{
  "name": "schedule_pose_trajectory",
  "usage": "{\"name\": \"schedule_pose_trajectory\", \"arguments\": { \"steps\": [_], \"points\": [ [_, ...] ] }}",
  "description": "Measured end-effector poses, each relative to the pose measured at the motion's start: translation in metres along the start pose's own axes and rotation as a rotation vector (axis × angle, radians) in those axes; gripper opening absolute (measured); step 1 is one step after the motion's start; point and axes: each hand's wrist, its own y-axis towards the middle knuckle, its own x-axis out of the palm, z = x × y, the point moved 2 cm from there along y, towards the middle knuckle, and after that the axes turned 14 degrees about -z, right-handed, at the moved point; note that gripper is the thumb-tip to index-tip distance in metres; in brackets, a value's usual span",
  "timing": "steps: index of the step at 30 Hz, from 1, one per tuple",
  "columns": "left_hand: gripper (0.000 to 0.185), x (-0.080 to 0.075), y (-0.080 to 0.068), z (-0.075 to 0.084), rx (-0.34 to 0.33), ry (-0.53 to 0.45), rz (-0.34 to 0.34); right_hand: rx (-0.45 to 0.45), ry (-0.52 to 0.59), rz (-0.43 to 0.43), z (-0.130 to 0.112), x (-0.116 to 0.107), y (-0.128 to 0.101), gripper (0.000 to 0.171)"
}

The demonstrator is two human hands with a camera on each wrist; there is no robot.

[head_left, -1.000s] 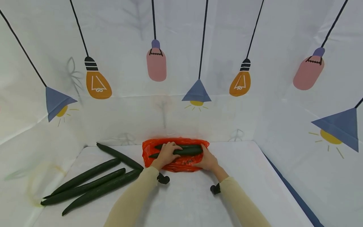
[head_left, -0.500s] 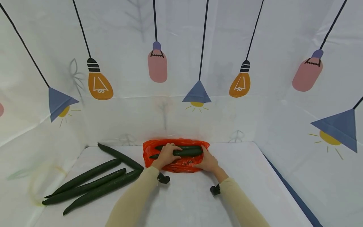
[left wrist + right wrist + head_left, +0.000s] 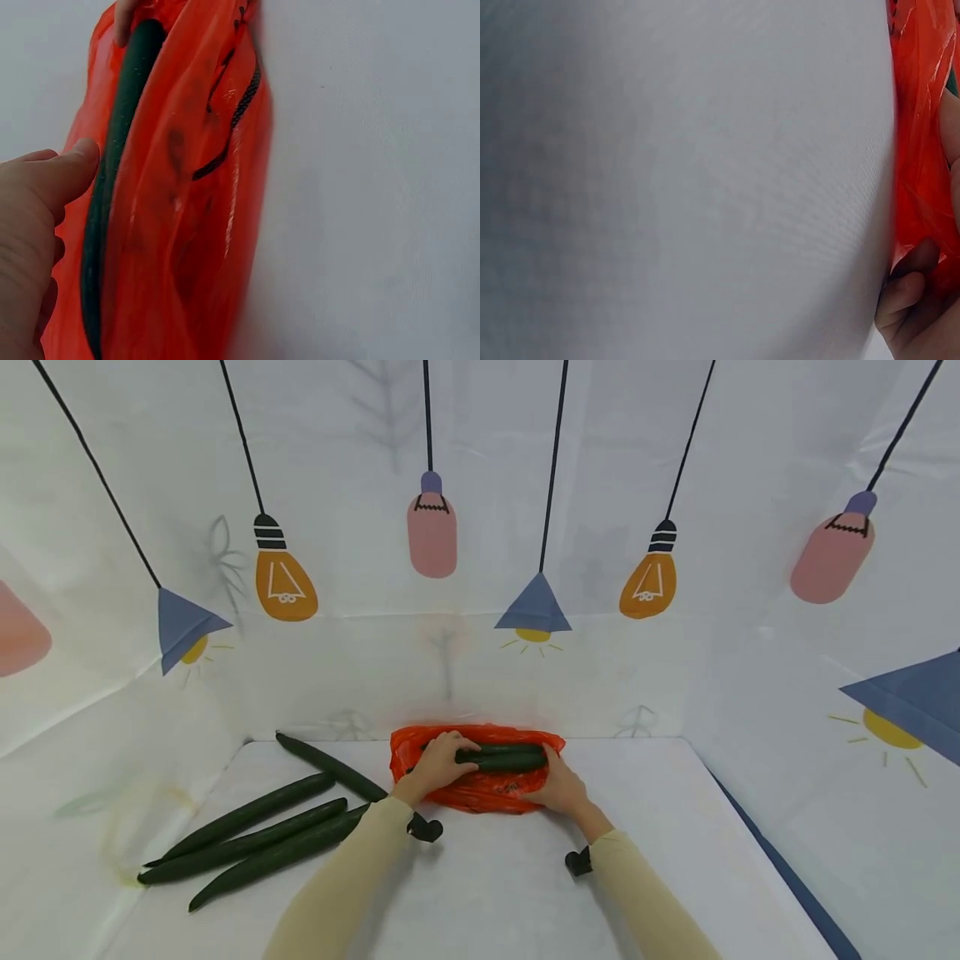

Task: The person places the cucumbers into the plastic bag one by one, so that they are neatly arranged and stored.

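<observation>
A red plastic bag (image 3: pixel 487 798) lies at the back of the white table, its mouth spread open. Two dark green cucumbers lie lengthwise in it, the front cucumber (image 3: pixel 513 762) just before the rear cucumber (image 3: pixel 513 748). My left hand (image 3: pixel 437 767) comes over their left part and holds the front one between thumb and fingers; the left wrist view shows its thumb against the green skin. At the bag's right end my right hand (image 3: pixel 562 787) grips the plastic beside the cucumber ends. Its curled fingers (image 3: pixel 900 296) show at the bag's edge in the right wrist view.
Several more cucumbers (image 3: pixel 258 856) lie loose on the left of the white table (image 3: pixel 495 902). White sheets (image 3: pixel 345 677) printed with lamps hang behind and at both sides. A black strap with a round knob (image 3: pixel 426 828) sits at each wrist.
The head view has turned slightly left, so everything shows a little further right. My left hand has shifted slightly to the left along the cucumbers; the right hand keeps its place on the bag.
</observation>
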Motion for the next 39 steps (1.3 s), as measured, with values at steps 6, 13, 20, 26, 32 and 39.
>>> {"name": "schedule_pose_trajectory", "arguments": {
  "steps": [6, 13, 20, 26, 32, 39],
  "points": [
    [0.03, -0.012, -0.011, 0.0, 0.046, 0.008, 0.016, -0.006, -0.002, 0.004, 0.002, -0.002, 0.001, 0.116],
    [0.028, -0.024, -0.035, -0.003, 0.045, 0.022, 0.06, -0.011, -0.003, -0.018, 0.002, -0.003, 0.004, 0.118],
    [0.027, -0.031, -0.066, -0.011, 0.033, 0.004, 0.08, -0.023, -0.024, -0.021, 0.001, -0.004, 0.002, 0.118],
    [0.025, -0.032, -0.095, -0.021, 0.0, 0.01, 0.057, -0.018, -0.017, -0.022, 0.001, -0.004, -0.001, 0.116],
    [0.025, -0.032, -0.123, -0.032, -0.017, 0.009, 0.067, -0.006, -0.012, -0.027, 0.003, -0.004, 0.001, 0.116],
    [0.026, -0.033, -0.154, -0.05, -0.068, -0.069, 0.072, -0.003, -0.019, -0.04, 0.0, -0.003, 0.002, 0.115]
  ]
}}
